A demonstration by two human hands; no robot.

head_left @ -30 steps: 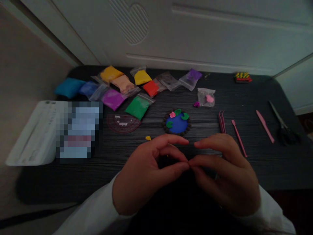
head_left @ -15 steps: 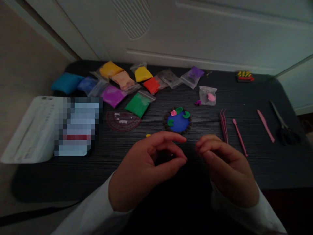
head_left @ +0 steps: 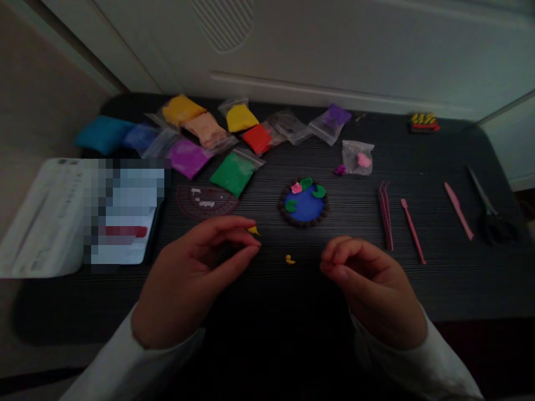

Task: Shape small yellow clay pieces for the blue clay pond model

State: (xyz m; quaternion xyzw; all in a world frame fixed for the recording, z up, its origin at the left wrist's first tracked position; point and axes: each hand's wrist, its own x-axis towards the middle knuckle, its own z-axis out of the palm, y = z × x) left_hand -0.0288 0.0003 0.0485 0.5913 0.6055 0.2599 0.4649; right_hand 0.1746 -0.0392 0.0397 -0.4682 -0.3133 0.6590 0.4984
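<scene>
My left hand (head_left: 190, 281) is closed in a pinch, thumb against a fingertip; whatever it grips, if anything, is too small to make out. Just beyond its fingertips lies a yellow clay piece (head_left: 254, 230), partly covered by the index finger. Between the hands, a tiny yellow clay duck (head_left: 290, 259) rests on the dark table (head_left: 267, 284). My right hand (head_left: 378, 292) is also pinched closed, with its fingertips hiding anything between them. Beyond both hands sits a round clay pond (head_left: 308, 209), blue inside a dark pebbled rim, with green lily pads and a pink flower.
Bagged clay, including a green packet (head_left: 234, 174), spreads along the back left. A protractor (head_left: 207, 201), phone (head_left: 131, 211) and white package (head_left: 45, 217) lie left. On the right are tweezers (head_left: 387, 220), a pink tool (head_left: 413, 231), a pink knife (head_left: 458, 210) and scissors (head_left: 495, 223).
My hands have come apart from their shared pinch. The left moved leftward toward the yellow piece, the right closed its fingers, and the small duck between them is now in sight.
</scene>
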